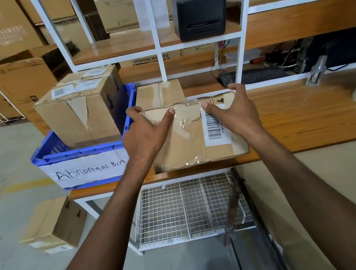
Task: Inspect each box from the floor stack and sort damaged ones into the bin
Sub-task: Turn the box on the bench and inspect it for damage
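Reaching forward with both arms nearly straight, the person has a flat cardboard box [194,133] between their hands on the wooden bench [299,121]. The box lies just right of the blue bin [80,155], which bears a paper label reading "Abnormal Bin". The left hand [147,133] sits at the box's near-left corner, palm down, thumb hooked over the far-left edge and the forefinger stretched across the taped top; its fingers [170,114] are spread wide and press on the box rather than close round it. The right hand [235,111] arches over the far-right corner, thumb on the top beside the barcode label [214,125], the other fingers curled over the far edge, spread and loosely clasping the box. Crinkled clear tape runs across the box's top. Inside the bin stands a taller box [79,112] with torn tape down its front. Behind the held box, right of the bin, sits another small carton [159,93]. On the floor, below and left of the bin, rests one more box [52,225].
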The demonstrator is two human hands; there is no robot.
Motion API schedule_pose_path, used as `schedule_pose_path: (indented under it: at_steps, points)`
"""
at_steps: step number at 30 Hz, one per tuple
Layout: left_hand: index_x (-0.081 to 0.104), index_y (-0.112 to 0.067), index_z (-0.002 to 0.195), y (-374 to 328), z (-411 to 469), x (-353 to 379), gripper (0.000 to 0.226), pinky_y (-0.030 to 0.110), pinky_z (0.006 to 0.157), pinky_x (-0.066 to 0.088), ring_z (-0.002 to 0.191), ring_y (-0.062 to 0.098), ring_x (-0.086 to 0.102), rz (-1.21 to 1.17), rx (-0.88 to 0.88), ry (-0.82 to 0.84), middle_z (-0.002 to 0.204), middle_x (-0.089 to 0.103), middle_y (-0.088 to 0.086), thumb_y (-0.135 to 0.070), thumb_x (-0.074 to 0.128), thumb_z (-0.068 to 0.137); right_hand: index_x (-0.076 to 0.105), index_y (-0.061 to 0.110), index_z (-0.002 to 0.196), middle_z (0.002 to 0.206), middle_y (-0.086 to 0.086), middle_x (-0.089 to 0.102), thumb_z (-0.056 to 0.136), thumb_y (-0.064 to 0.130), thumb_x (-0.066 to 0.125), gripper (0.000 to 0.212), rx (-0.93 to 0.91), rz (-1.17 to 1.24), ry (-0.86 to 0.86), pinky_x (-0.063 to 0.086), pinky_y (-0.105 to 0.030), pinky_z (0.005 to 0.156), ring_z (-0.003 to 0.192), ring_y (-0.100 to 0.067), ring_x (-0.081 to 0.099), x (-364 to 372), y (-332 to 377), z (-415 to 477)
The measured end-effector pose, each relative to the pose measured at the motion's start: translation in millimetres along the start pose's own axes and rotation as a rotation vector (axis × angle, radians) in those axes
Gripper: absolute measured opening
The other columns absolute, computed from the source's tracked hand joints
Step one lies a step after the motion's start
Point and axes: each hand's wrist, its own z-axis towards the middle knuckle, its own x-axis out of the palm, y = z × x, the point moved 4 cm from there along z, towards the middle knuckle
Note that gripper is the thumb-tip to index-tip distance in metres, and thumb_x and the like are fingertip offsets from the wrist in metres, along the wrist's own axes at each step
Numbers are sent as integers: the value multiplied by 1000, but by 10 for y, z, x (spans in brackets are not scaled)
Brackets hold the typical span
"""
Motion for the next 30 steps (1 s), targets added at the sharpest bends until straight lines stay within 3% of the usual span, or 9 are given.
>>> schedule_pose_path:
  at_steps: [4, 8, 11, 15, 19, 25, 28, 30]
  points:
    - [32, -14, 143, 33, -31, 65, 97, 48, 91, 53, 117, 33, 63, -26, 15, 99, 125, 63, 3, -80, 67, 81, 21, 34, 161, 155, -4, 51, 81, 54, 85, 105, 95, 53, 158, 44, -39, 105, 137, -29, 51, 15, -153, -7]
    - [37, -16, 140, 43, -72, 100, 92, 40, 78, 48, 110, 29, 65, -8, 40, 19, 115, 64, -2, -80, 68, 81, 33, 26, 156, 135, 1, 63, 79, 55, 87, 98, 40, 27, 52, 51, -39, 100, 121, -23, 61, 35, -176, -43]
    - [38, -17, 134, 58, -50, 130, 94, 37, 78, 43, 115, 30, 65, -65, -13, -24, 128, 67, 3, -83, 70, 76, 43, 19, 148, 124, 6, 64, 76, 53, 90, 92, 56, 80, -25, 52, -34, 94, 113, -15, 61, 27, -166, -18]
    - [39, -18, 132, 71, -8, 108, 91, 38, 82, 46, 119, 26, 63, -142, -29, 52, 131, 63, -1, -74, 80, 74, 58, 19, 133, 111, 13, 65, 75, 46, 92, 73, 50, 105, -9, 51, -27, 83, 102, -9, 64, -19, -206, -25]
    - [42, -23, 144, 121, 14, 34, 100, 49, 100, 55, 125, 18, 60, -184, 62, 130, 137, 62, -7, -61, 92, 67, 51, 27, 140, 124, 10, 66, 66, 25, 99, 88, 51, 151, 111, 53, -34, 94, 112, -12, 63, -94, -213, -2]
    - [50, -31, 138, 80, 37, 15, 90, 50, 93, 57, 118, 19, 65, -110, 102, 114, 126, 69, -13, -67, 89, 66, 53, 26, 140, 123, 9, 67, 63, 23, 101, 91, 16, 121, 97, 54, -36, 97, 114, -14, 63, -102, -104, 68]
    - [45, -28, 142, 86, 39, 62, 94, 48, 93, 55, 123, 21, 63, -83, 75, 79, 131, 67, -10, -67, 89, 68, 54, 24, 138, 115, 14, 64, 65, 23, 100, 86, 14, 93, 80, 54, -34, 95, 110, -11, 61, -37, -96, 84]
    - [40, -23, 144, 101, 8, 95, 100, 43, 89, 53, 126, 24, 60, -97, 34, 33, 137, 64, -4, -65, 89, 68, 51, 24, 142, 120, 13, 63, 68, 31, 98, 89, -3, 57, 61, 53, -35, 96, 111, -11, 58, 15, -116, 57]
